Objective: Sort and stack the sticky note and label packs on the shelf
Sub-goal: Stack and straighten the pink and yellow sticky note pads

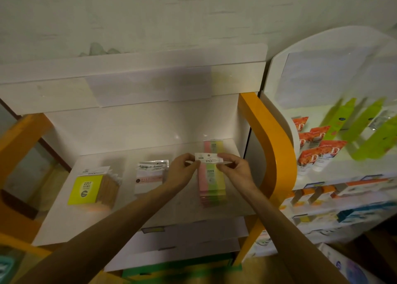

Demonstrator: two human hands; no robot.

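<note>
Right now the pink-and-yellow sticky note pack (211, 176), marked 2209, sits atop its stack (213, 195) at the shelf's (64, 223) three o'clock end. Left hand (182, 169) and right hand (234, 168) each pinch one end of its white header card. Toward nine o'clock lie a white label pack stack (150, 176), then a yellow 2207 pack stack (90, 189). Farther at three o'clock, orange tubes (315, 152) stand on a neighbouring rack.

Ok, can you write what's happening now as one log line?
hands: left and right pinch header of pink-yellow pack | pack: atop right stack | shelf: three piles
</note>
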